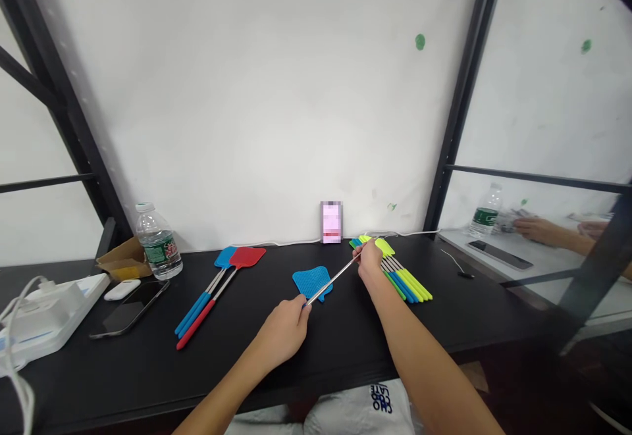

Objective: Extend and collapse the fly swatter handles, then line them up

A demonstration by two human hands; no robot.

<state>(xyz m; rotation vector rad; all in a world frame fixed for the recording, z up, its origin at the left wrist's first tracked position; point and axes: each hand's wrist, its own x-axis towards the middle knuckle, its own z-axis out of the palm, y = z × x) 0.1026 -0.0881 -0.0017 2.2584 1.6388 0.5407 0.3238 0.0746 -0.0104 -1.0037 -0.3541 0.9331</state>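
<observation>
My left hand is closed round the lower end of a thin metal telescopic rod. My right hand pinches the rod's upper end. The rod slants up to the right between them, above the black table. A loose blue swatter head lies flat on the table just behind the rod. Right of my right hand lies a pile of several yellow, green and blue fly swatters. A red swatter and blue swatters lie to the left.
A water bottle, cardboard box, white case, dark phone and white power strip sit at the left. A small standing phone leans on the wall. Another person's hands work at the right-hand table.
</observation>
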